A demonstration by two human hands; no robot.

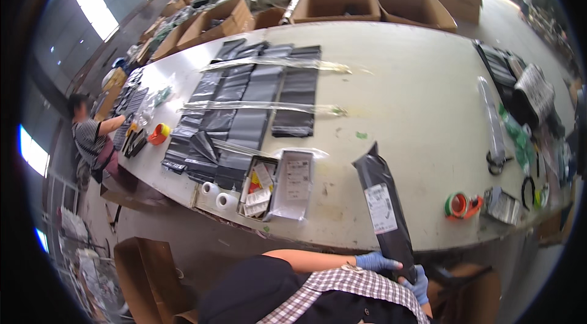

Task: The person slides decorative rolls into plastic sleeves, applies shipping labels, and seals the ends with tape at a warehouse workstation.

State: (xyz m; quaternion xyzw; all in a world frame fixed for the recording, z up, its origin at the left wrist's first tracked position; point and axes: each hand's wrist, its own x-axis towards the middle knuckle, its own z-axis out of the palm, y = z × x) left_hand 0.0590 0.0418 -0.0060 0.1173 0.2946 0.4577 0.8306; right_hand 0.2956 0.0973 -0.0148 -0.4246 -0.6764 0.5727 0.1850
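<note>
A long, narrow black plastic mailing bag (399,218) with a white printed label (380,208) is in my hands at the table's front edge. My left hand (378,261), in a blue glove with bare fingertips, grips its near end from the left side. On the other side of that end, my right hand (416,283), gloved likewise, holds the lower corner. The bag's far end rests over the white tabletop (348,163) and tapers to a folded point. Left of it stand a box with printed labels (258,188) and a white tray (293,186) bearing a label stack.
Stacks of black bags (257,99) lie under clear plastic strips. An orange tape dispenser (463,205), a metal box (502,206) and scissors (496,162) are on the right. Cardboard boxes (337,0) line the far edge. A co-worker (94,136) stands at the left end.
</note>
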